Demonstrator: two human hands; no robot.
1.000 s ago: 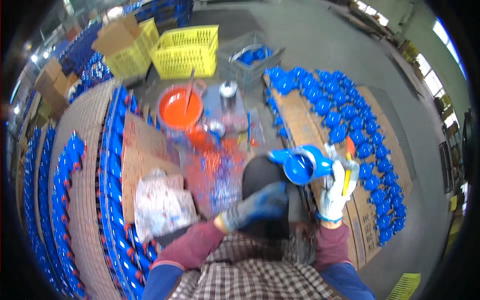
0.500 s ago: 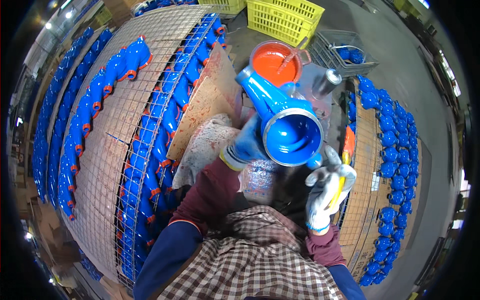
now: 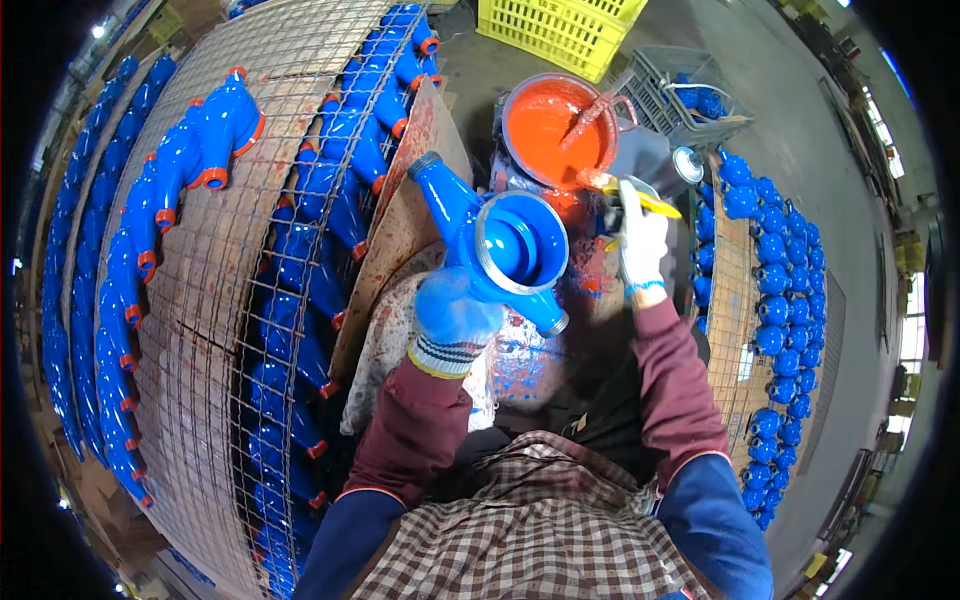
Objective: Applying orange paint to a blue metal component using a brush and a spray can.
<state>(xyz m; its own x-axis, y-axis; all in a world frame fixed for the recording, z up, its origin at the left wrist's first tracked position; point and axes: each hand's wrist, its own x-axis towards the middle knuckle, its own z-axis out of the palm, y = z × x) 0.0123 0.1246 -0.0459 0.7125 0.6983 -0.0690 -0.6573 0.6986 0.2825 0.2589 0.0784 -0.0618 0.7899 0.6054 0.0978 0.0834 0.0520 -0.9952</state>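
My left hand (image 3: pixel 452 308), in a blue-stained knit glove, is closed round the underside of a glossy blue pipe fitting (image 3: pixel 458 222). Its wide round mouth, with a bare metal rim, faces up, and narrower necks point to far left and near right. In a white glove, my right hand (image 3: pixel 643 245) grips a yellow-handled paintbrush (image 3: pixel 656 204). The brush's orange-red bristles are at the near right rim of a bucket (image 3: pixel 507 128) of orange-red paint (image 3: pixel 540 125). A paint-coated stick or handle (image 3: pixel 588 117) leans in that bucket.
On the left, a wire-mesh rack (image 3: pixel 215 340) carries rows of blue fittings with orange-red ends. A paint-spattered board (image 3: pixel 395 215) leans against it. Beyond are a yellow crate (image 3: pixel 560 35) and grey crate (image 3: pixel 660 90). A can (image 3: pixel 688 165) and blue parts (image 3: pixel 772 310) are at right.
My right hand has moved forward with the paintbrush, from beside the fitting to the bucket. My left hand has brought the fitting left and nearer, its mouth now turned further upward.
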